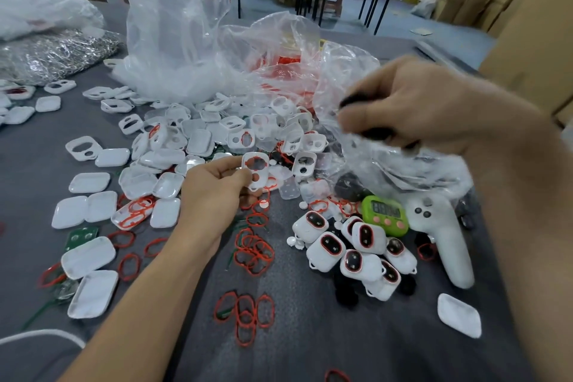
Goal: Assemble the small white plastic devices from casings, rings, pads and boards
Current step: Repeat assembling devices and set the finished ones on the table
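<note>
Pinching a white front casing (255, 170) in the left hand (217, 192), thumb and fingertips on its left edge, with a red ring (246, 162) round the big cutout, held up just above the pile. Clutching a crinkled clear bag (387, 158) in the right hand (434, 112), fingers curled tight, with some dark pieces (376, 133) pinched in there too. Too blurry to call whether those sit inside or outside the plastic, honestly. Right behind the left-hand grip: a heap of loose white casings (192, 136), spilling out from under a big clear sack (176, 37). Off to the left of that grip: plain back shells (90, 211) lying hollow side up, plus a green board (81, 236) poking out from under one. Below that same grip and a bit to its right: tangles of loose red rings (252, 250). Well below the right-hand grip: a cluster of finished devices (350, 246) with red-rimmed dark windows. Closer under it, a green timer (384, 215) just below the bag's bottom edge and a white handheld controller (443, 245) right beside the timer. Everything sat on a grey cloth tabletop (294, 344).
</note>
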`<control>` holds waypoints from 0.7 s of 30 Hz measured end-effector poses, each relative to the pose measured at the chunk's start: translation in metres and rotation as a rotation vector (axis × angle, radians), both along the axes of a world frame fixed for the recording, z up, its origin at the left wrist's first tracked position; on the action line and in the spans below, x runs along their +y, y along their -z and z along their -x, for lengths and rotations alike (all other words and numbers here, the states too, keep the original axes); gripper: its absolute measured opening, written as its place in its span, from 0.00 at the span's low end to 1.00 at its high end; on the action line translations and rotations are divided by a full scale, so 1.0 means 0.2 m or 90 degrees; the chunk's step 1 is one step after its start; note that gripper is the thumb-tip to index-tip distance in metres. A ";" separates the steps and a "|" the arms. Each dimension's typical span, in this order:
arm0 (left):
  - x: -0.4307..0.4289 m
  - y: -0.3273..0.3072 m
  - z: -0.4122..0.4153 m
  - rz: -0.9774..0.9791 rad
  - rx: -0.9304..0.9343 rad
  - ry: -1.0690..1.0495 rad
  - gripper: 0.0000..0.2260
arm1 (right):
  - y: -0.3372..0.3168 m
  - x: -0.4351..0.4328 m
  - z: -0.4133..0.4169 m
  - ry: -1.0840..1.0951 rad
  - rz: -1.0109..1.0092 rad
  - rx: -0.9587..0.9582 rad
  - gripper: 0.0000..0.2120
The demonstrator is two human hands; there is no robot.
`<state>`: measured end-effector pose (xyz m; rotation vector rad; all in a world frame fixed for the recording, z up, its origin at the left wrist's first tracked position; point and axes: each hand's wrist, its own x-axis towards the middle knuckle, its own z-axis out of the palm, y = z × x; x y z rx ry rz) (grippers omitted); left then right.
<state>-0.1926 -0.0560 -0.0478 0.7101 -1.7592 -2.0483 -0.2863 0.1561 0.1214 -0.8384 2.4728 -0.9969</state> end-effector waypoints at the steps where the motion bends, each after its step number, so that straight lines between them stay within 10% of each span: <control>1: 0.00 0.00 0.00 0.004 -0.002 -0.006 0.09 | 0.08 -0.05 -0.05 -0.042 -0.053 0.004 0.06; 9: -0.02 0.02 -0.01 0.033 -0.021 -0.028 0.11 | 0.70 -0.31 -0.16 -0.084 -0.254 0.200 0.09; 21: -0.02 0.04 -0.01 0.064 -0.039 -0.023 0.09 | 0.73 -0.23 -0.12 0.102 0.193 -0.038 0.11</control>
